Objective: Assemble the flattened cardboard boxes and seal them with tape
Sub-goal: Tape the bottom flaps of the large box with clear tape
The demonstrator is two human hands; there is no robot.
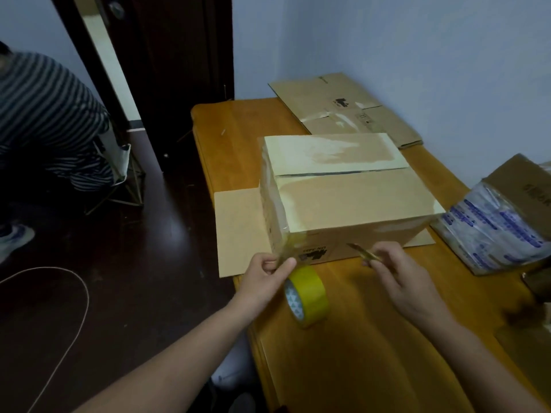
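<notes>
A: Where's the box?

B: Middle of the frame, standing on the table on a loose sheet of cardboard. The top flaps are folded down with a dark seam between them. I can't tell whether that seam is taped.

A: And the hands?

B: The left hand is at the box's lower left corner, thumb and fingers pinching a strip of tape that runs up onto that corner. The yellow roll is just below the hand, on edge. The right hand is curled round a small cutter, its tip close to the box's front face.

A: How would the box handle?

B: Light, I'd judge, and probably empty. The walls are stiff enough, but the flaps would give if pressed near the seam. It looks likely to slide on the sheet if pushed, so I'd steady it by a corner or bottom edge rather than the middle of the top.

A: And the tape?

B: Thin and clingy. It needs tension or it'll fold onto itself, so the pinch close to the box looks right. I'd cut between the fingers and the roll, keeping the blade off the cardboard.

A: Anything left?

B: More flat boxes lie in the upper right, against the wall.
</notes>
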